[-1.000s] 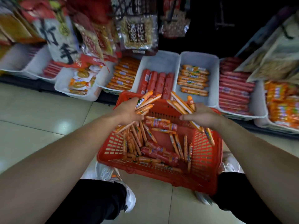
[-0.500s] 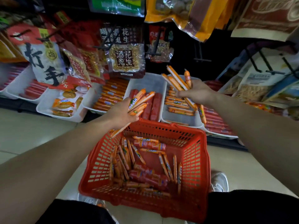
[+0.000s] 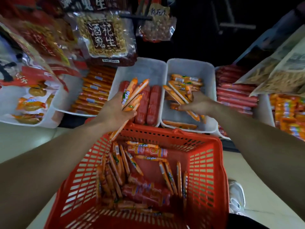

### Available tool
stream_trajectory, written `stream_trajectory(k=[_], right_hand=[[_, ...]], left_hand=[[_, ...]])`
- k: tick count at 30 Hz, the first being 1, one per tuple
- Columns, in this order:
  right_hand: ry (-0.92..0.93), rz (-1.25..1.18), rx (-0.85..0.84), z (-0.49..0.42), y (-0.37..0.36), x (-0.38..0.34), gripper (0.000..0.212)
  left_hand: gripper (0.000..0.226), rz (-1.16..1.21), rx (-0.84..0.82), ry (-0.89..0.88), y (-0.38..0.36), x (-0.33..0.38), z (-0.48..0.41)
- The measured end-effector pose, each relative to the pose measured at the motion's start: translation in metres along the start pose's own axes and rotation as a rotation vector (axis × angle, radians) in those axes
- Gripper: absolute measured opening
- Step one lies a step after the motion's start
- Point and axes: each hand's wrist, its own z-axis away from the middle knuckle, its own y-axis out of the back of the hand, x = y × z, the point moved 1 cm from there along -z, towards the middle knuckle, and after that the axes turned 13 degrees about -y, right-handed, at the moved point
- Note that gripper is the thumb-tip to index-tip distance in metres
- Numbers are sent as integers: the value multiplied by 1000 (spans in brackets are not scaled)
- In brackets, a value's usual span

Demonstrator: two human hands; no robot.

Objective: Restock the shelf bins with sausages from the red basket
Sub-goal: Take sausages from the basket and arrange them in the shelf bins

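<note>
Red basket [image 3: 206,162] sits nearest on the floor, its far rim just under the near edges of the white shelf bins. Loose sausages [image 3: 118,162] lie piled in it, mostly on the left side.

Left hand [image 3: 115,111] has its fingers clamped round a fistful of thin orange sticks [image 3: 133,93], hovering over the middle bin [image 3: 145,68] with the fat red sausages; one stick pokes down across the basket rim.

Right hand [image 3: 198,104] is down inside the right bin [image 3: 189,66], fingers curled on another bundle [image 3: 178,93], low over the matching sticks there. That bin's far half is bare plastic, so there's room. A hanging peanut bag [image 3: 105,35] overhangs the far-left corner of the middle bin.
</note>
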Motion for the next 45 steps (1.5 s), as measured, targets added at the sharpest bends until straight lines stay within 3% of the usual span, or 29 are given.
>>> stream_trajectory(k=[3,5,8,11,12,15,17,20,23,26,28,32,36,41,45], right_hand=[[-94,358,53,-17,-7,7,30],[-95,424,69,-26,-13,4,37],[-23,127,162,-28,-21,-2,58],[-46,-201,148,-27,-32,5,59],[-45,-160,137,-27,-34,12,64],[-20,362,148,-28,-32,43,90],[-15,492,114,-30,-29,58,82],[38,457,91,-33,-34,62,62],[85,487,77,-29,-36,61,54],[130,427,67,-18,-22,56,40],[134,343,145,-7,-11,55,32],[189,197,473,15,9,69,28],[128,182,690,26,14,105,34],[15,54,641,29,9,137,38],[38,57,580,21,6,137,30]], left_hand=[[40,6,11,0,-8,0,-6],[40,-2,13,-6,-13,0,-9],[42,13,16,1,-16,2,-11],[47,5,28,2,-17,4,-13],[48,-1,29,11,-18,3,-14],[49,-5,24,20,-20,0,-16],[49,-13,20,26,-21,0,-16],[49,-7,16,26,-21,-1,-17],[48,11,-5,0,-19,0,-19],[47,18,-51,-40,-15,15,-26],[44,5,-89,-70,-18,31,-36],[43,-121,-187,-171,-45,61,-71],[69,-212,-308,-281,-89,88,-111],[62,-439,-492,-307,-139,98,-146],[60,-473,-517,-348,-158,102,-162]])
